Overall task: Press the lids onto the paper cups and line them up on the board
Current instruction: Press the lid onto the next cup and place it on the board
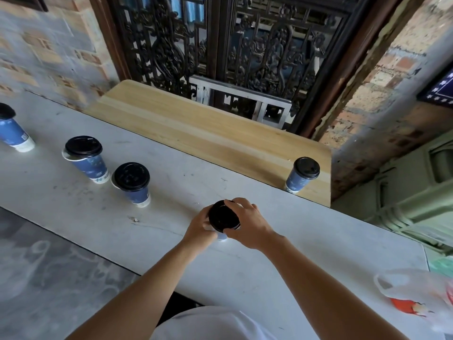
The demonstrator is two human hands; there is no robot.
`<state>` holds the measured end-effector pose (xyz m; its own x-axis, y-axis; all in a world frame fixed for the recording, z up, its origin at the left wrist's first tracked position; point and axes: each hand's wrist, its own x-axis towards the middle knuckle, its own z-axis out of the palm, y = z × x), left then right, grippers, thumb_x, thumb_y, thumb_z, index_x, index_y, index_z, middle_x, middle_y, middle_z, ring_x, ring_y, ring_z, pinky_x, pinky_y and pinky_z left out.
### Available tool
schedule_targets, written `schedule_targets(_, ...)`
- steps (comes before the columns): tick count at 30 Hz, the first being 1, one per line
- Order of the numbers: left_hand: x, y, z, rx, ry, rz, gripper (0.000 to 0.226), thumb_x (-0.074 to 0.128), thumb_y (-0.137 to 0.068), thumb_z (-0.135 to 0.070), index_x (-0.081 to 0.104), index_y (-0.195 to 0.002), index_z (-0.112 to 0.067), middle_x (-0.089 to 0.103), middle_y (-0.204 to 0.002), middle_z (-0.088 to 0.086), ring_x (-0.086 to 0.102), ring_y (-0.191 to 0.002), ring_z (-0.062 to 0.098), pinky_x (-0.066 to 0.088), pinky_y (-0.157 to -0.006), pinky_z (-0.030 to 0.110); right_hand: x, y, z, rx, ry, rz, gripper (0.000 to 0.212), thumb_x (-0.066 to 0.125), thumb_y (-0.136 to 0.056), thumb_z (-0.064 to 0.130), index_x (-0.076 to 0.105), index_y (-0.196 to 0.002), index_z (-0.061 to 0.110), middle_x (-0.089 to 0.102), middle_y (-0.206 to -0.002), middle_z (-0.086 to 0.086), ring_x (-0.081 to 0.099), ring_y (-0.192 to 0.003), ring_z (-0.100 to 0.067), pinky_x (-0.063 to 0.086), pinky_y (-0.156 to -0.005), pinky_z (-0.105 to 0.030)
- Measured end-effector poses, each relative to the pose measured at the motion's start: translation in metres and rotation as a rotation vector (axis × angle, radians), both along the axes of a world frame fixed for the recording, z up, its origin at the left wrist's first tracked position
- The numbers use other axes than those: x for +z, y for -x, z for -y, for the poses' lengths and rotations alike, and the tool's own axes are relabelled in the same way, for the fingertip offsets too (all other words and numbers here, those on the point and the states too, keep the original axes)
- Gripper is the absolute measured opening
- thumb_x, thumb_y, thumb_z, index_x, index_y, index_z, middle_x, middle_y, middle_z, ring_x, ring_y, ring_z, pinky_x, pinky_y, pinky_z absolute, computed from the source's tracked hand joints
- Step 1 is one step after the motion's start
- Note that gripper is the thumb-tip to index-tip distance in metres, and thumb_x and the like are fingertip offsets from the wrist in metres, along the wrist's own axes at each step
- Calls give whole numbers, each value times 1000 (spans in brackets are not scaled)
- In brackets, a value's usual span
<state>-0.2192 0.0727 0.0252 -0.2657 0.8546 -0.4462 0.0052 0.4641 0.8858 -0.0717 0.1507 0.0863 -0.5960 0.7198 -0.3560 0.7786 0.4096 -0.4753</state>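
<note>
Grey table (245,266), midway between its long edges: left hand (199,228) grips a blue paper cup (221,236), right hand (247,222) pinches its black lid (223,215).

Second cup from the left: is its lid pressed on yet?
Not seated: the lid sits askew on the cup, white rim showing at its left.

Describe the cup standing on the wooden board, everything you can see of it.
The cup is a tall paper one, blue with a pale speckled pattern and a white band at its foot. A black plastic lid sits on its rim and looks pressed down. It stands upright, alone on the wooden board, near the board's right near corner, close to the edge by the grey table. Only the board touches it.
</note>
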Motion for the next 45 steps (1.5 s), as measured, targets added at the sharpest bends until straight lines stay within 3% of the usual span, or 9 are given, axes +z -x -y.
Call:
schedule_targets(3, 7, 10, 4, 20, -12, 166, 52, 60, -86, 10, 67, -121, -28, 73, -120, -3, 67, -116, 19, 58, -90, 30, -7, -1, 2, -55, 55, -76, 75, 72, -85, 24, 38, -152, 31, 34, -154, 4, 40, -133, -29, 44, -105, -36)
schedule_targets(6, 18, 6, -1, 219, 49, 401, 25, 54, -100, -9, 71, -114, -21, 73, -119, 3, 68, -113, 20, 58, -91, 37, -13, 0, 5, -164, 112, -174, 80, 74, -84, 18, 36, -154, 26, 36, -156, 3, 40, -138, -28, 38, -105, -25)
schedule_targets(13, 8, -5, -17, 305, 109, 307, 27, 57, -99, -28, 65, -116, -9, 70, -117, 13, 69, -104, 24, 58, -75, 34, -13, -7, 7, -411, 326, -316, 98, 79, -83, 18, 21, -161, 26, 41, -156, 0, 42, -140, -22, 42, -99, -26)
schedule_targets(15, 6, -6, -15, 309, 82, 295, 30, 54, -102, -34, 64, -117, -10, 68, -120, 12, 66, -113, 27, 57, -74, 35, -14, -10, 10, -549, 482, -471, 89, 77, -87, 18, 25, -159, 21, 47, -154, 0, 53, -128, -20, 50, -98, -31)
schedule_targets(17, 6, -7, -14, 306, 61, 269, 26, 51, -104, -33, 66, -110, -13, 68, -119, 12, 65, -115, 29, 57, -72, 35, -15, -13, 11, -716, 627, -642, 60, 67, -96, 19, 44, -150, 7, 53, -146, -16, 59, -125, -26, 55, -98, -40)
schedule_targets(20, 6, -8, -14, 283, 43, 205, 22, 50, -104, -33, 67, -100, -19, 67, -113, 8, 65, -113, 28, 59, -72, 36, -22, -15, 14, -881, 746, -809, 23, 52, -104, 21, 72, -111, 10, 64, -129, -23, 66, -111, -28, 59, -87, -39)
schedule_targets(27, 10, -14, -14, 256, 9, 121, 24, 44, -106, -33, 64, -96, -23, 65, -104, 1, 65, -100, 18, 58, -59, 25, -42, -9, 16, -1013, 722, -821, 24, 50, -103, 15, 74, -105, 12, 71, -115, -17, 68, -108, -27, 61, -69, -34)
schedule_targets(33, 5, -19, -12, 241, 0, 54, 26, 35, -109, -31, 58, -114, -19, 63, -106, -6, 62, -98, 9, 59, -74, 39, -49, -1, 25, -1045, 780, -816, 32, 46, -104, 42, 72, -110, 24, 66, -125, -8, 62, -118, -30, 64, -78, -50)
schedule_targets(45, -6, -22, -15, 177, -51, -82, 26, 29, -110, -29, 53, -102, -37, 62, -104, -9, 61, -97, 14, 56, -73, 41, -53, 8, 23, -1055, 637, -762, 30, 39, -106, 29, 62, -116, 13, 65, -108, -5, 64, -107, -22, 64, -75, -48)
